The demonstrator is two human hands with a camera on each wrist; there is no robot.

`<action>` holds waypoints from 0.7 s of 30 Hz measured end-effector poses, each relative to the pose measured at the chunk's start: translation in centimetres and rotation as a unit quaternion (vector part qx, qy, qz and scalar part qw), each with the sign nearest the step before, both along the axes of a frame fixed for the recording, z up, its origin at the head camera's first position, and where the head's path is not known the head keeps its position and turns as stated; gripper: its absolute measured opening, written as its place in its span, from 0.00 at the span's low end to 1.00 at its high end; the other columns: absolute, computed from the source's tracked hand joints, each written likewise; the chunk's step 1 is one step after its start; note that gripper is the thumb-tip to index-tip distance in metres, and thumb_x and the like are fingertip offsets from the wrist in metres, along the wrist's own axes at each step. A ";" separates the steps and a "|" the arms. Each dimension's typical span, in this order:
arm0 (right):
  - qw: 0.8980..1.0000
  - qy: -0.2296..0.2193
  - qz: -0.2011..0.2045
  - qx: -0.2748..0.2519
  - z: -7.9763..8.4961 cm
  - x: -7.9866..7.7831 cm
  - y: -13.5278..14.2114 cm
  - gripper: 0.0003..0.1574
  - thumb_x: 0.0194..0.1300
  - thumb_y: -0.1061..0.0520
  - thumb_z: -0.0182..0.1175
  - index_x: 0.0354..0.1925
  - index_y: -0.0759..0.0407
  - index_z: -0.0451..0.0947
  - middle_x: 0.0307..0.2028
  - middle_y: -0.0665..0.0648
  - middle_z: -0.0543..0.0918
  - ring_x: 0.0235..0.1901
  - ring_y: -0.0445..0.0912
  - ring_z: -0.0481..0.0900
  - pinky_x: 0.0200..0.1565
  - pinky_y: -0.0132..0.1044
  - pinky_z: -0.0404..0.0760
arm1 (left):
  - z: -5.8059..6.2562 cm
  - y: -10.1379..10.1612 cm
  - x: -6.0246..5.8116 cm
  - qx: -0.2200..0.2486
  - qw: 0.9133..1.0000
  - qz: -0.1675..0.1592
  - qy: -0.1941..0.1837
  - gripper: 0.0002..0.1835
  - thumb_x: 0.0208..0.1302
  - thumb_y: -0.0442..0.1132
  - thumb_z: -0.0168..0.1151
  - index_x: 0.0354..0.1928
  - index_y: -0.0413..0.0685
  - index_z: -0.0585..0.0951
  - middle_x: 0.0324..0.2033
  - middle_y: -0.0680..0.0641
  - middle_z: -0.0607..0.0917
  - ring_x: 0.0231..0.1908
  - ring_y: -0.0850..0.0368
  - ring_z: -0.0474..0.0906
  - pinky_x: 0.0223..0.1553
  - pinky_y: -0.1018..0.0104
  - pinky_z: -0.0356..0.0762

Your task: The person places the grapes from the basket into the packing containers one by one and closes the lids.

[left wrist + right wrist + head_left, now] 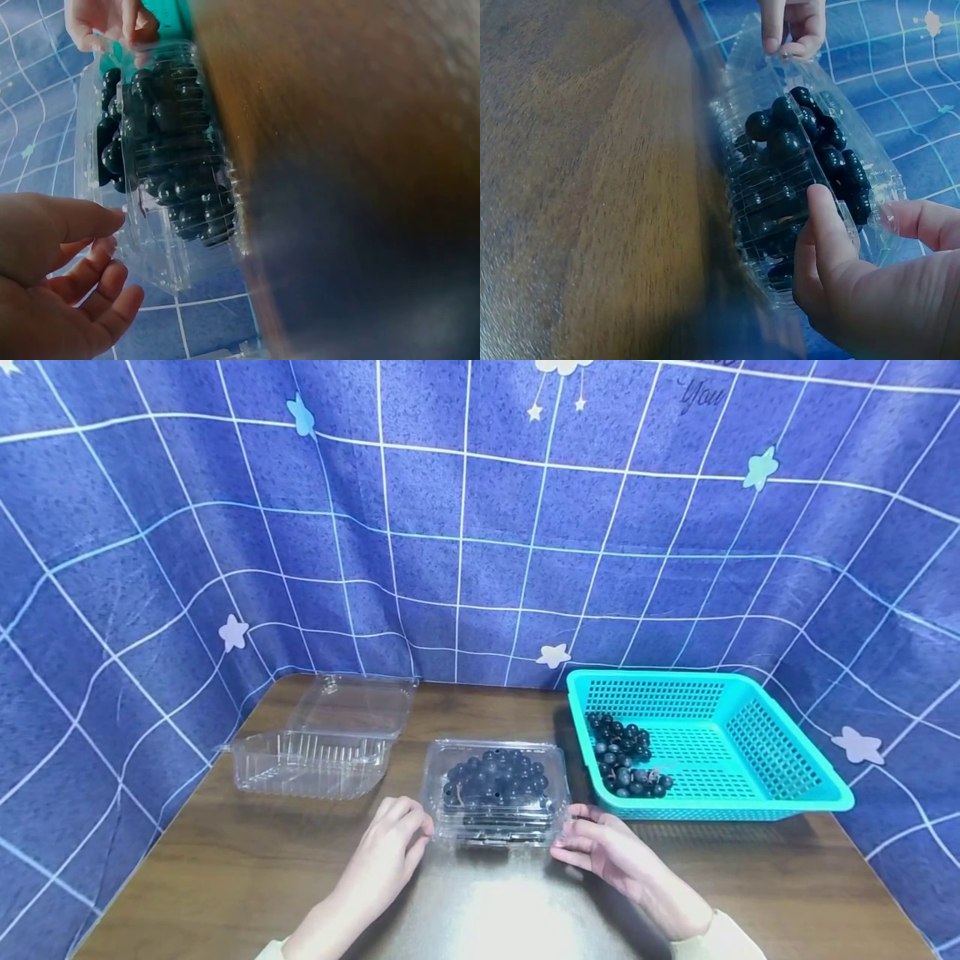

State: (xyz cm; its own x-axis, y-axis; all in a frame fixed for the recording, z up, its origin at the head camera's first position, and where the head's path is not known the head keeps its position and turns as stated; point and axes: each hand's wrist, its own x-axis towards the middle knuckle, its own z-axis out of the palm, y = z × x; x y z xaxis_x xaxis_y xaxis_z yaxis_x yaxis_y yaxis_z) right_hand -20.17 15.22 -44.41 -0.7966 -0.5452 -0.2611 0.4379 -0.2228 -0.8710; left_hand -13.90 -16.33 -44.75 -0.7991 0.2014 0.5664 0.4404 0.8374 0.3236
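A lidded clear plastic clamshell box (495, 831) stands on the table with dark grapes (495, 777) inside, its lid lying over them. At its front left corner my left hand (393, 839) pinches the rim between thumb and fingertips. My right hand (600, 843) grips the front right corner. In the right wrist view, the right thumb (826, 225) lies against the box's side and a finger (922, 221) touches the lid's edge. Seen from the left wrist, the left fingers (97, 289) are curled by the rim. Whether the lid is fully latched I cannot tell.
To the right is a turquoise plastic basket (787, 793) with more bunches of dark grapes (626, 760) along its left side. A second clear clamshell box (307, 768) stands at the left, its lid raised backward. Behind the wooden table (225, 868) hangs a blue checked curtain (495, 568).
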 end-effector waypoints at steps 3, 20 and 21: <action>1.000 0.002 -0.001 0.004 -0.1 0.0 -0.1 0.23 0.63 0.68 0.50 0.53 0.63 0.53 0.33 0.52 0.75 0.37 0.43 0.79 0.55 0.44 0.77 | 0.1 -0.1 0.0 -0.003 1.000 0.001 -0.006 0.15 0.41 0.27 0.73 0.28 0.52 0.79 0.33 0.58 0.76 0.41 0.63 0.71 0.45 0.68 0.79; 1.000 0.009 -0.015 0.023 -0.6 0.1 -0.4 0.32 0.59 0.70 0.49 0.57 0.66 0.46 0.33 0.52 0.72 0.35 0.43 0.78 0.53 0.42 0.79 | 0.4 -0.1 0.0 0.038 0.999 0.002 -0.013 0.11 0.46 0.31 0.71 0.27 0.53 0.79 0.31 0.60 0.77 0.38 0.65 0.70 0.40 0.68 0.78; 1.000 0.010 -0.016 0.023 -0.6 0.1 -0.4 0.33 0.59 0.70 0.49 0.58 0.66 0.45 0.32 0.52 0.72 0.35 0.43 0.78 0.53 0.42 0.79 | 0.4 -0.1 -0.1 0.044 0.999 0.006 -0.014 0.11 0.46 0.31 0.71 0.27 0.54 0.79 0.31 0.60 0.77 0.38 0.65 0.71 0.40 0.68 0.78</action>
State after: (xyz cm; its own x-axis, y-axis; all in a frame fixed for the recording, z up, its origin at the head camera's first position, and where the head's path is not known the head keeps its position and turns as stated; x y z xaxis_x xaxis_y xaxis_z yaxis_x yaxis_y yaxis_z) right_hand -20.10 14.81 -45.01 -0.8183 -0.5075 -0.2699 0.4145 -0.1959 -0.8887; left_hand -13.99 -16.39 -44.38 -0.8168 0.1420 0.5591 0.4205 0.8101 0.4086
